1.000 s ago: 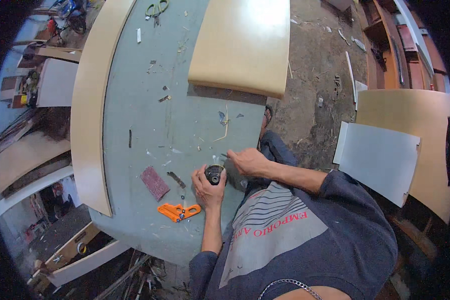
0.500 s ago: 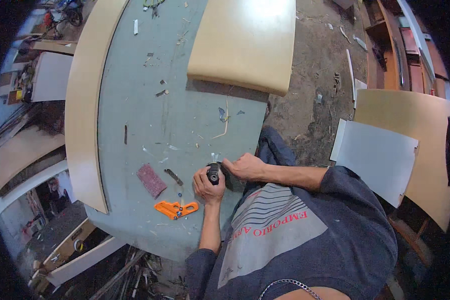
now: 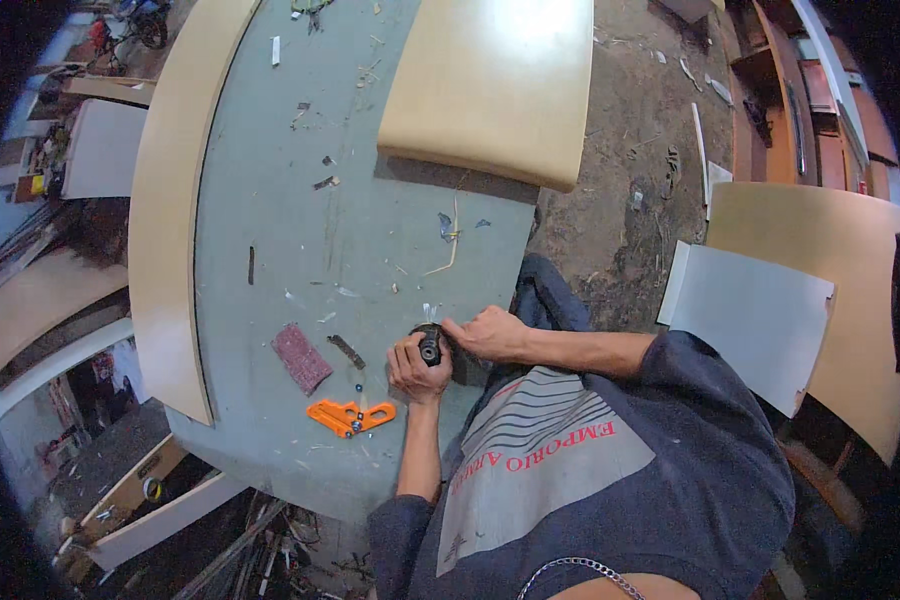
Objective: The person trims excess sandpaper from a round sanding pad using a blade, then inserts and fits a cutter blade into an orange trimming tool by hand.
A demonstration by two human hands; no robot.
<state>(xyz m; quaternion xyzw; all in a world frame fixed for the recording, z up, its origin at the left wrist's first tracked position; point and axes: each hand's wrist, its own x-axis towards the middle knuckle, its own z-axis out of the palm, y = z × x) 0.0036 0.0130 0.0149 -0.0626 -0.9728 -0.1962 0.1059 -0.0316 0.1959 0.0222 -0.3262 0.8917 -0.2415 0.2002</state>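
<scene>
L hand (image 3: 416,371) grips blk cylindrical tool (image 3: 430,349), prob. steadying it for R hand (image 3: 494,334), curled alongside; can't tell R's hold.

1. You wear this view on your head: the left of two side-by-side fisheyes, upright and unmirrored.
2. It looks steeply down at the worktable (image 3: 290,225), with your left hand (image 3: 416,372) and right hand (image 3: 490,335) near the worktable's right edge.
3. It sits close above your shirt (image 3: 715,450), yet sweeps in floor (image 3: 625,150) right of the worktable.
</scene>
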